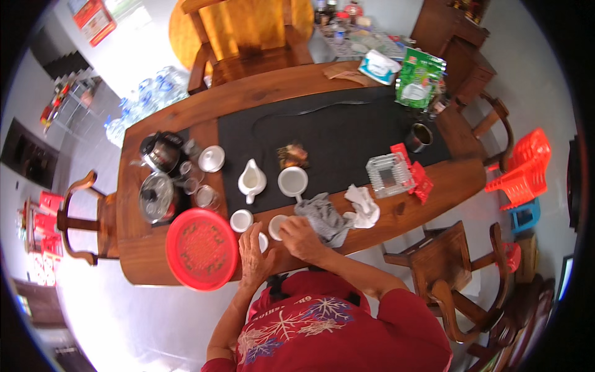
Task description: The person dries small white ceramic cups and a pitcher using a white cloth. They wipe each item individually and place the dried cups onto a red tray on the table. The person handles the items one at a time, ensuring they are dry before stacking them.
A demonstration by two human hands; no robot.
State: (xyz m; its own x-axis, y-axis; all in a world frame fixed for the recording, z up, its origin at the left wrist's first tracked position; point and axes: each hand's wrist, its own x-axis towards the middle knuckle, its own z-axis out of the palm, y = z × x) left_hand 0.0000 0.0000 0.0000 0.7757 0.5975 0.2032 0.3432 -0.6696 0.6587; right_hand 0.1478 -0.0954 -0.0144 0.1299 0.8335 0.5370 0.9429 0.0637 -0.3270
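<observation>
A red tray (201, 248) lies left of the hands on the worktop (142, 248). The left hand (255, 255) rests flat by a small cup (263, 242). The right hand (302, 238) grips a cup (276, 225) beside a grey cloth (323, 217). Wiping seems underway; other cups above the hands remain untouched.

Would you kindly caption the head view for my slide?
Right hand wipes a small white cup with a grey cloth; left hand rests beside it.

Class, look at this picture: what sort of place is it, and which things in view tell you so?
Probably a home tea or dining room: a long wooden table with a black mat, a white ceramic pitcher and small white cups, and carved wooden chairs around it.
</observation>
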